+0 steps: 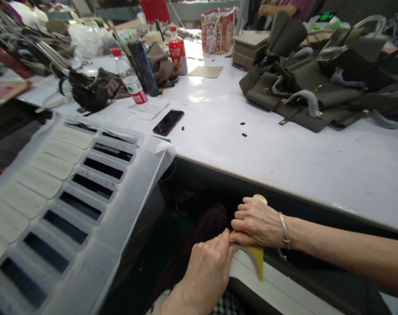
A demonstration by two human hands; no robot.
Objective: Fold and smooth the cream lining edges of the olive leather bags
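Low at the front of the table, my right hand [258,222] is closed round a yellow strip [258,258]. One rounded end sticks out above the knuckles, and the lower end curves to a point over a white panel [271,280]. My left hand [207,264] is closed at the near end of this panel, fingers pressed together beside my right thumb; its fingertips are partly hidden. Long lines run along the panel's white face. Dark olive material [248,302] borders it, similar in colour to the bags on the table.
At left stands a plastic crate [133,192] with slots and flat pale pieces [51,166]. The white table [212,131] holds a phone [168,122], a clear bottle [135,89], a red bottle [177,52] and olive bags [317,96]. Another person's arm [277,9] shows behind.
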